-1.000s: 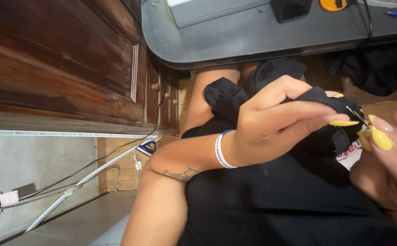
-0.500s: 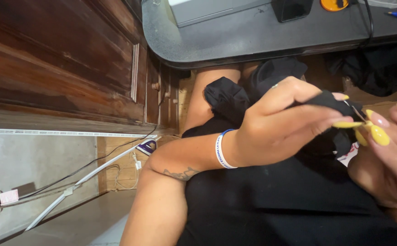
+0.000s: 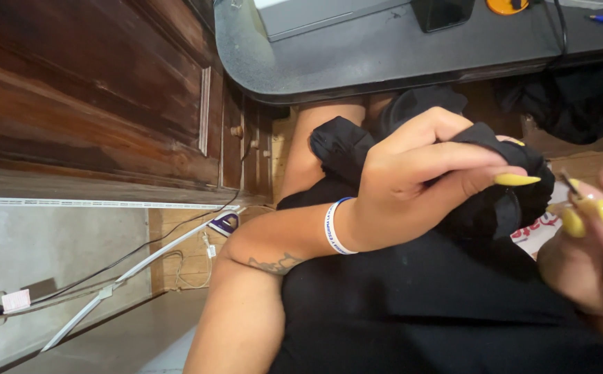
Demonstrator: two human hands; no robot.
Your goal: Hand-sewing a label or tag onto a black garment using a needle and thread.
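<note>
Left hand (image 3: 412,187) bunches black soft fabric (image 3: 495,201) over the lap, below the grey counter's (image 3: 384,55) near edge.
Left fingers (image 3: 454,156) closed around the fabric; right hand (image 3: 592,242), just right of it, pinches a thin dark tool (image 3: 570,184), too small to identify. Tool tip points toward the fabric. Right hand cut off at frame edge.

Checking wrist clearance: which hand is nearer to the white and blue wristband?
Left. The wristband sits on the left hand's own wrist; the right hand is off at the frame's right edge, past the black cloth.
</note>
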